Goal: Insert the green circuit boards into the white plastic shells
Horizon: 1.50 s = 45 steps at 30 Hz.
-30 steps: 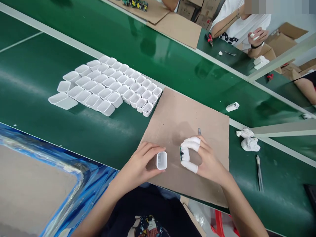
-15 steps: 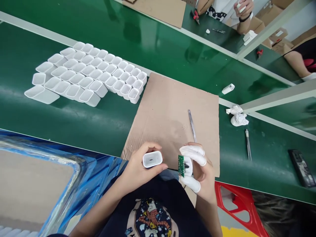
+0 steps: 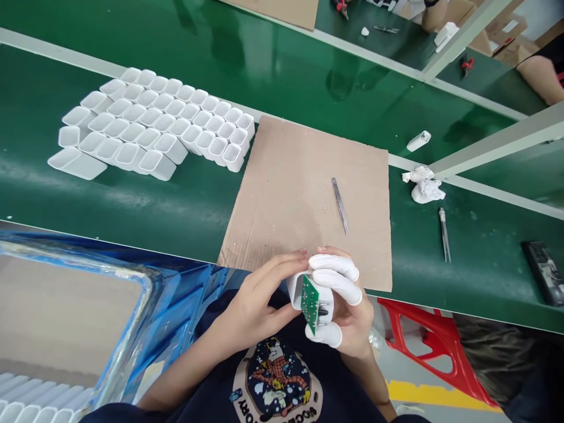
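Note:
My left hand (image 3: 268, 294) is wrapped round a white plastic charger housing (image 3: 296, 289), its open end turned toward the right. Pinched in my right hand (image 3: 348, 294), which wears white finger cots, is a green circuit board (image 3: 310, 304) fixed to a white plug cap (image 3: 326, 299). The board's edge is at the mouth of the housing; whether it reaches inside I cannot tell. Beyond the hands, metal tweezers (image 3: 339, 205) lie on a cardboard sheet (image 3: 291, 176).
Rows of white housings (image 3: 150, 120) stand open end up at the left. On the right lie a second pair of tweezers (image 3: 444, 235), a black phone (image 3: 543, 271), crumpled white material (image 3: 426, 191) and a white case (image 3: 418, 141). A red stool (image 3: 427, 338) is below the table edge.
My hands have come together. The left turned the housing's opening to the right, and the right brought the circuit board left against its mouth. The view shifted slightly.

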{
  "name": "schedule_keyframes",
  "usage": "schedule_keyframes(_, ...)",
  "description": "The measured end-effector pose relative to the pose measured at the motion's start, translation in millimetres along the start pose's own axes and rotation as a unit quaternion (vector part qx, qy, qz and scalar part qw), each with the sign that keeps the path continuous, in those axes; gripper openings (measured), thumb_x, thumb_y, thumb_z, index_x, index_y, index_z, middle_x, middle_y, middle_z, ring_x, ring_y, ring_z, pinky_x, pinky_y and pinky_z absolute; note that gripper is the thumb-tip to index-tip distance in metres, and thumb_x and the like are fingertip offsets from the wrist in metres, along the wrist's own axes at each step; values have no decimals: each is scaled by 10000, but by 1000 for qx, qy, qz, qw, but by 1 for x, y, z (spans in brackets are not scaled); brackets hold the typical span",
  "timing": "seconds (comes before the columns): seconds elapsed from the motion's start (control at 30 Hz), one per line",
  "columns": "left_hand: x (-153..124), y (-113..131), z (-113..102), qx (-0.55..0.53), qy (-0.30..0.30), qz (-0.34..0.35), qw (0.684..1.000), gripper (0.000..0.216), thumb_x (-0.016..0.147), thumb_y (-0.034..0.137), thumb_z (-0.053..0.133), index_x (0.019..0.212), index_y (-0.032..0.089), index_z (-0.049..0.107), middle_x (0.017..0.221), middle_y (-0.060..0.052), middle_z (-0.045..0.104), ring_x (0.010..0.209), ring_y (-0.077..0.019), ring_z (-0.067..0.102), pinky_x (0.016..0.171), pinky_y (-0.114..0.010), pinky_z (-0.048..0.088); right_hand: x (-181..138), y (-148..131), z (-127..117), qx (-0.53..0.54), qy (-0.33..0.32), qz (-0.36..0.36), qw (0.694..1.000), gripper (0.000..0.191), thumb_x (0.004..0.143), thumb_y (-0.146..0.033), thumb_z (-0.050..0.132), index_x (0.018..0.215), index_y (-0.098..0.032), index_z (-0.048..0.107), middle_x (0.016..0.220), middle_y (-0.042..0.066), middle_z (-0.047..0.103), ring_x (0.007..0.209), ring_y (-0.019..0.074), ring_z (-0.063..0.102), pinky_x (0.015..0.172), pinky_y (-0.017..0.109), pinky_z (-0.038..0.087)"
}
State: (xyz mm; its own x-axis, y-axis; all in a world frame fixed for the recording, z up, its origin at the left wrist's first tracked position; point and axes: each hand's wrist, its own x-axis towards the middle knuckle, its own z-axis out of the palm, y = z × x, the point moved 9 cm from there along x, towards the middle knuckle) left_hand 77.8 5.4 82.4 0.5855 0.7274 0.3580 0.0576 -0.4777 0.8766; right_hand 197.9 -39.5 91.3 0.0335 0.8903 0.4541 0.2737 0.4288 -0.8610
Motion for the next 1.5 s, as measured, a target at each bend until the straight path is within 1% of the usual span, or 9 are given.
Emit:
schedule_keyframes(0.23, -7, 0, -1, -27, 5, -3, 1000, 499, 852, 84, 668, 1323, 191, 543, 1324, -111, 653, 1228, -181, 634, 1037, -267, 533, -1, -5, 8, -33, -10, -22, 999, 515, 925, -528, 624, 1392, -325, 547, 1251, 95, 616, 1245, 323, 531, 1056, 568, 474)
schedule_keyframes(0.37, -9, -5, 1, -53, 2, -20, 998, 573, 822, 59, 681, 1354, 218, 539, 1336, -96, 648, 1221, -193, 636, 1014, -275, 545, -3, -7, 10, -38, -12, -31, 999, 509, 929, -470, 643, 1395, -293, 544, 1252, 98, 599, 1259, 310, 505, 1076, 548, 464)
schedule_keyframes(0.57, -11, -13, 2, -76, 1, -49, 996, 586, 809, 67, 683, 1347, 254, 545, 1314, -90, 660, 1169, -224, 661, 969, -337, 574, -3, -9, 11, -51, -3, -46, 998, 511, 917, -388, 673, 1398, -269, 545, 1269, 101, 606, 1253, 307, 509, 1063, 549, 475)
schedule_keyframes(0.73, -13, -19, 3, -98, 3, -69, 993, 654, 766, 18, 668, 1357, 266, 544, 1326, -86, 649, 1172, -231, 654, 964, -336, 568, -5, -5, 11, -42, 19, -37, 998, 544, 875, -347, 728, 1386, -268, 557, 1277, 97, 622, 1246, 309, 535, 1047, 539, 491)
schedule_keyframes(0.9, -16, -25, 3, -100, 7, -80, 992, 601, 757, 30, 681, 1307, 246, 570, 1306, -97, 657, 1152, -245, 663, 949, -343, 571, -7, 0, 12, -36, 31, -12, 999, 537, 875, -382, 722, 1380, -301, 559, 1279, 89, 619, 1248, 320, 546, 1040, 551, 491)
schedule_keyframes(1.13, -14, -23, 3, -79, 4, -64, 995, 584, 766, 41, 675, 1307, 232, 561, 1255, -103, 672, 1092, -230, 677, 908, -336, 586, -7, 4, 12, -18, 34, 5, 999, 548, 850, -386, 743, 1367, -320, 570, 1256, 88, 620, 1240, 338, 555, 1016, 565, 507)
schedule_keyframes(1.23, -13, -22, 3, -65, 3, -58, 996, 565, 771, 54, 679, 1295, 228, 560, 1220, -96, 684, 1069, -229, 683, 887, -333, 593, -9, 10, 13, -15, 35, 19, 999, 553, 855, -433, 731, 1371, -339, 557, 1252, 87, 626, 1243, 344, 565, 1010, 575, 512)
schedule_keyframes(1.33, -13, -22, 2, -64, 8, -57, 996, 564, 772, 54, 678, 1294, 233, 562, 1243, -93, 677, 1079, -227, 682, 895, -333, 592, -10, 14, 16, -16, 24, 30, 999, 571, 864, -452, 721, 1394, -347, 537, 1320, 89, 600, 1283, 343, 539, 1044, 583, 493)
schedule_keyframes(1.5, -14, -23, 0, -81, 29, -55, 995, 574, 765, 37, 684, 1290, 240, 571, 1215, -75, 682, 1090, -212, 676, 914, -315, 575, -13, 11, 21, -28, -9, 59, 998, 608, 903, -433, 683, 1464, -375, 457, 1521, 55, 460, 1418, 327, 415, 1136, 582, 426)
